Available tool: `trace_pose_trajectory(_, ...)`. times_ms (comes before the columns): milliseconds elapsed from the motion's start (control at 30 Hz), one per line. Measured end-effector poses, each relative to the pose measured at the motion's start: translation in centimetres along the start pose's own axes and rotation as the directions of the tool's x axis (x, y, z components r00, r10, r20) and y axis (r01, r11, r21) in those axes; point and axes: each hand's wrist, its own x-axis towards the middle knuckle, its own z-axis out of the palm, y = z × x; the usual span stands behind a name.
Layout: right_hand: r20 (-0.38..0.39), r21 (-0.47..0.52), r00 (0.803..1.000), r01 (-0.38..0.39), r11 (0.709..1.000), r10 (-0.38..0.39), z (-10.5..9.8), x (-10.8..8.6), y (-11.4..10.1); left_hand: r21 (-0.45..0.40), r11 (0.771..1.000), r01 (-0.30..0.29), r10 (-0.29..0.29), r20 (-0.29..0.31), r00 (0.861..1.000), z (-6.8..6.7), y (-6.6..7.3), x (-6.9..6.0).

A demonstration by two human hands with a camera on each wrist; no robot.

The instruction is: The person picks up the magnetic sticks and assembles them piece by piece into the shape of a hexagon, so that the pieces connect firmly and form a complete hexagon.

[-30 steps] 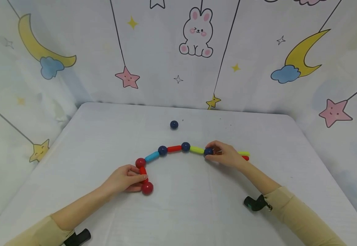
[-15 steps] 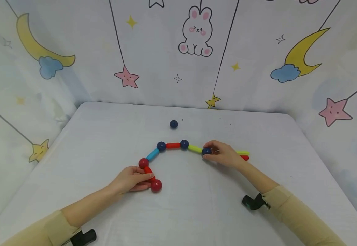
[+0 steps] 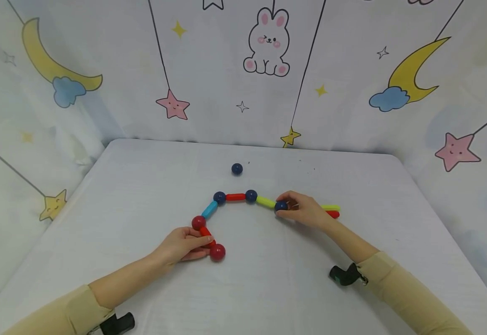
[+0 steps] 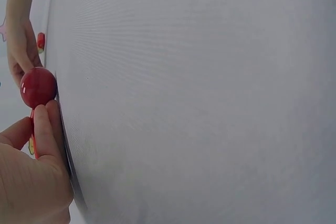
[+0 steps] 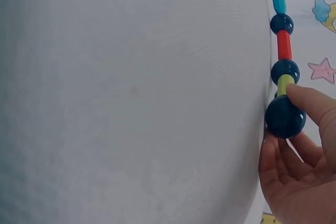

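Left hand [image 3: 189, 244]: pinching red stick [image 3: 207, 236], near left.
Right hand [image 3: 304, 209]: pinching blue end ball [image 3: 281, 206], right.
Chain [image 3: 236, 197]: arched between; both ends visible only in head view, cut at red ball [image 3: 199, 223] in right wrist view.

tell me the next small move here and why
Perhaps swing the red end ball toward the dark blue end ball: the left hand pinches the red rod beside one, the right hand holds the other, and the chain is open between them.
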Motion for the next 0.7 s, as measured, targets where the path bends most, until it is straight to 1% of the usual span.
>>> trace_pose_trajectory(233,-0.001,0.004,1.000,0.003,1.000,-0.003,0.03,0.05,0.06,-0.015,1.000,0.000,0.000,0.005,1.000,0.15,0.00,-0.01)
trace_pose_trajectory(533,-0.014,-0.010,1.000,-0.005,1.000,0.005,0.10,0.01,0.11,-0.006,1.000,0.012,-0.012,0.002,1.000,0.20,0.18,-0.05)
trace_pose_trajectory(600,-0.014,-0.006,1.000,-0.008,1.000,0.008,0.11,0.01,0.11,0.007,1.000,0.005,-0.005,0.005,1.000,0.11,0.14,-0.08)
trace_pose_trajectory(700,-0.010,0.001,1.000,-0.009,1.000,0.009,0.10,-0.01,0.07,0.048,0.998,-0.031,0.031,0.004,1.000,-0.14,-0.02,-0.35)
